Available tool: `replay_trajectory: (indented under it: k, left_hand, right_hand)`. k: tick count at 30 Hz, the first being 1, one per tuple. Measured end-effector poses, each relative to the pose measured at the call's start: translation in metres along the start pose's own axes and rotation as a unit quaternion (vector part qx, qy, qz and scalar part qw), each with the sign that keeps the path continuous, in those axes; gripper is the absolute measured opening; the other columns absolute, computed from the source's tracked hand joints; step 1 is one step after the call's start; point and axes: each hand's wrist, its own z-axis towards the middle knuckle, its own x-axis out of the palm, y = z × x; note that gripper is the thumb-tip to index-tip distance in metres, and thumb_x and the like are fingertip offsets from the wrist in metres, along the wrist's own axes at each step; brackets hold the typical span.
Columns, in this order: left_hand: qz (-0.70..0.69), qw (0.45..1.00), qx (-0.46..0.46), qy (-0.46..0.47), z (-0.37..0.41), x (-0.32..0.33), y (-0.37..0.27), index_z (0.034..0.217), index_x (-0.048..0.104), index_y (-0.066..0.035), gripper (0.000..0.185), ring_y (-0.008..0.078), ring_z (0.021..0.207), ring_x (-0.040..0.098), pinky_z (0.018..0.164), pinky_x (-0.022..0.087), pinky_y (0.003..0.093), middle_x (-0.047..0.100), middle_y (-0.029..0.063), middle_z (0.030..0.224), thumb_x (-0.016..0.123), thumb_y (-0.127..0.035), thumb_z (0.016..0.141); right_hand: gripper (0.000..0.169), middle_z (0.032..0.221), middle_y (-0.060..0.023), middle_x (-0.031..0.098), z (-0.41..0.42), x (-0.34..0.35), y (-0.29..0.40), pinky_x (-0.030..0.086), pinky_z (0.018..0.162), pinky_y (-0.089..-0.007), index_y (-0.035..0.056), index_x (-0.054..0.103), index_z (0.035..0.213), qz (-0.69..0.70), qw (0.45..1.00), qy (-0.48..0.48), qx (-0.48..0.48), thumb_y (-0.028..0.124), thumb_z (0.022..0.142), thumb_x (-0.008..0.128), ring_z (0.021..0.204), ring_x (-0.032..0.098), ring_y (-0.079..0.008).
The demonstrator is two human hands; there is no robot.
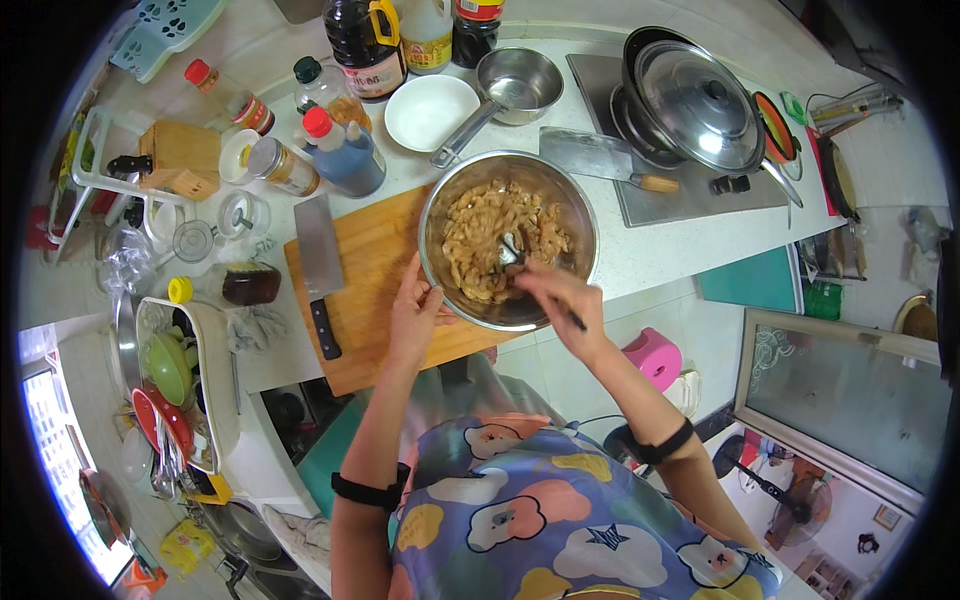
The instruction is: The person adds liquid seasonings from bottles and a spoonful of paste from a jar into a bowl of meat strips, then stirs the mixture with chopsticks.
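A stainless steel mixing bowl [589, 199] rests over the right part of a wooden cutting board [367, 262] and the white counter. Sliced meat [480, 225] in a brownish coating fills its bottom. My left hand [417, 307] grips the bowl's lower left rim, thumb over the edge. My right hand [566, 304], slightly blurred, is closed around the dark handle of a metal spoon [511, 251], whose head sits in the meat. A cleaver with a black handle [319, 247] lies on the board's left part, left of the bowl.
A second cleaver [589, 154] with a wooden handle lies beyond the bowl, partly on the stove [705, 202]. A lidded wok [697, 97] stands there. A saucepan [519, 82], a white bowl [431, 112] and sauce bottles [349, 161] stand behind. A dish rack [217, 375] is at left.
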Motion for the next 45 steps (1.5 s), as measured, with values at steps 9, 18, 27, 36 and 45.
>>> replay_trajectory:
  k: [9, 18, 27, 36, 45]
  left_hand:
    - [-0.005, 1.000, 0.007, -0.002, 0.000, 0.003, -0.001, 0.151, 0.021, -0.015, 0.062, 0.0127, 0.073, 0.062, 0.067, 0.058, 0.0287, 0.059, 0.0042, 0.090, 0.047, -0.002, 0.096]
    - [-0.021, 1.000, 0.004, -0.019, 0.001, 0.002, 0.000, 0.151, 0.020, -0.012, 0.063, 0.0127, 0.074, 0.062, 0.068, 0.059, 0.0276, 0.059, 0.0054, 0.089, 0.048, 0.000, 0.095]
    - [-0.012, 1.000, -0.014, -0.011, -0.002, 0.002, -0.001, 0.150, 0.023, -0.014, 0.058, 0.0114, 0.080, 0.060, 0.072, 0.057, 0.0295, 0.059, 0.0040, 0.095, 0.045, -0.003, 0.097]
    - [-0.011, 1.000, -0.005, 0.000, 0.001, 0.000, -0.005, 0.151, 0.019, -0.010, 0.063, 0.0130, 0.074, 0.062, 0.071, 0.059, 0.0283, 0.058, 0.0061, 0.091, 0.048, -0.001, 0.095]
    - [-0.024, 1.000, 0.003, -0.007, 0.001, 0.000, 0.001, 0.151, 0.020, -0.010, 0.064, 0.0131, 0.073, 0.063, 0.068, 0.059, 0.0279, 0.058, 0.0062, 0.089, 0.048, 0.000, 0.094]
  right_hand:
    - [0.026, 0.105, -0.0143, 0.069, 0.005, -0.042, -0.012, 0.056, 0.076, -0.0323, 0.0071, 0.072, 0.100, -0.036, 0.999, 0.014, 0.009, -0.006, 0.078, 0.066, 0.096, 0.069, -0.0266]
    - [0.021, 0.104, -0.0128, 0.070, 0.022, -0.086, -0.022, 0.055, 0.073, -0.0294, 0.0076, 0.071, 0.102, -0.043, 0.997, 0.023, 0.055, 0.000, 0.085, 0.062, 0.087, 0.069, -0.0232]
    - [0.022, 0.100, -0.0132, 0.067, -0.036, -0.030, -0.008, 0.059, 0.074, -0.0283, -0.0024, 0.064, 0.111, 0.310, 0.859, -0.088, 0.398, 0.009, 0.095, 0.053, 0.081, 0.068, -0.0199]
    - [0.031, 0.099, -0.0160, 0.066, 0.001, 0.008, -0.022, 0.059, 0.075, -0.0284, 0.0012, 0.054, 0.125, 0.441, 0.754, -0.298, 0.385, 0.015, 0.097, 0.054, 0.085, 0.069, -0.0235]
    - [0.035, 0.120, -0.0153, 0.063, -0.029, 0.021, 0.030, 0.056, 0.082, -0.0363, 0.0095, 0.067, 0.109, -0.042, 0.982, 0.131, -0.127, 0.005, 0.075, 0.062, 0.098, 0.066, -0.0287]
